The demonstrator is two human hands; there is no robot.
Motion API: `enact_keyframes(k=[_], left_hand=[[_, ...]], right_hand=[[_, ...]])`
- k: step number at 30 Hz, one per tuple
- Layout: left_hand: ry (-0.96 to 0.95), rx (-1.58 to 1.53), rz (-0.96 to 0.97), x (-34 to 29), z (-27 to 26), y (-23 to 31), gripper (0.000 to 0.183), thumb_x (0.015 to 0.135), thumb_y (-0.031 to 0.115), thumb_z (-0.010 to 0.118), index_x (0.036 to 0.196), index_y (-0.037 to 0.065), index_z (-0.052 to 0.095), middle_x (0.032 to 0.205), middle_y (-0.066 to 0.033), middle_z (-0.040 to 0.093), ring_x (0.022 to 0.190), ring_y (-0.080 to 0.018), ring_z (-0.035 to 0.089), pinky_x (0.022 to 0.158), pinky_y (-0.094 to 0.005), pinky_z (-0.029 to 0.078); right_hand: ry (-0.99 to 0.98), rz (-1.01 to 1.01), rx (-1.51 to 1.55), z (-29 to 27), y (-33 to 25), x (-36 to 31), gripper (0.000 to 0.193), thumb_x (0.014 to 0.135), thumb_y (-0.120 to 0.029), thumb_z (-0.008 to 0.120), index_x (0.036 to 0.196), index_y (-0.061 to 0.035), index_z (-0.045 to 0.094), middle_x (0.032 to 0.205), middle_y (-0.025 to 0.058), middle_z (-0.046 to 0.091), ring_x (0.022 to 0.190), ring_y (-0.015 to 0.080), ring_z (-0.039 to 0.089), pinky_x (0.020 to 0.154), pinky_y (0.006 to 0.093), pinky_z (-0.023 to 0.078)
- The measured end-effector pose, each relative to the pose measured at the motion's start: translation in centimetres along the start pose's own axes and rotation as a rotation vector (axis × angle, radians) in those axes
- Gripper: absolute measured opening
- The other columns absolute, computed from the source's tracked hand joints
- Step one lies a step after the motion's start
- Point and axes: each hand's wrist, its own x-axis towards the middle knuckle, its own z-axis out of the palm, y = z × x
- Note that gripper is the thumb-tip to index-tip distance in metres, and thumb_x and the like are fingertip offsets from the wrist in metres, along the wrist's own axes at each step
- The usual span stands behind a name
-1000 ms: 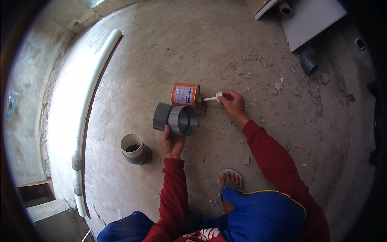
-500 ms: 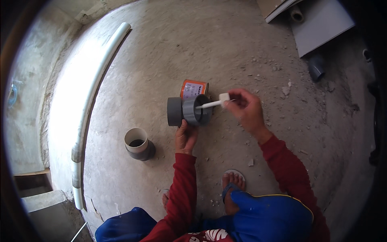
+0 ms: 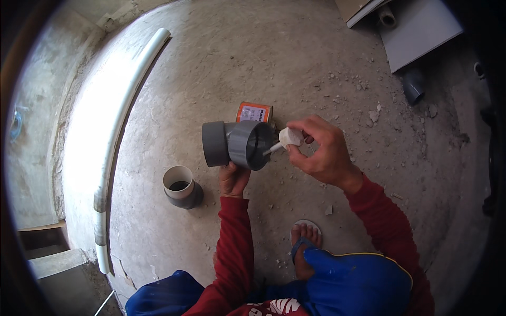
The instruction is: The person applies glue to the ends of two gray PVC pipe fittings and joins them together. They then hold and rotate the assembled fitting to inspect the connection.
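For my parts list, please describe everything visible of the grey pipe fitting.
The grey pipe fitting looks like plastic: two collars joined at a bend. The left hand's grip holds it from below, one open mouth turned rightward. It partly hides the orange can. The white applicator has its tip at that mouth, contact unclear.

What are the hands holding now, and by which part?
The left hand holds the gray pipe fitting by its near side, partly from beneath. The right hand holds the white applicator by its cap.
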Motion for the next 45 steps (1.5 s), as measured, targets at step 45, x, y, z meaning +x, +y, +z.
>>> enact_keyframes(k=[45], left_hand=[[0.091, -0.012, -0.049, 0.2, 3.9, 0.0, 0.07, 0.096, 0.031, 0.073, 0.155, 0.01, 0.042, 0.156, -0.011, 0.049, 0.146, -0.0303, 0.043, 0.125, -0.0531, 0.028]], right_hand=[[0.164, -0.424, -0.232, -1.4, 0.9, 2.7, 0.049, 0.076, -0.004, 0.082, 0.122, -0.0054, 0.065, 0.116, 0.0135, 0.066, 0.099, 0.0284, 0.071, 0.08, 0.0379, 0.06]])
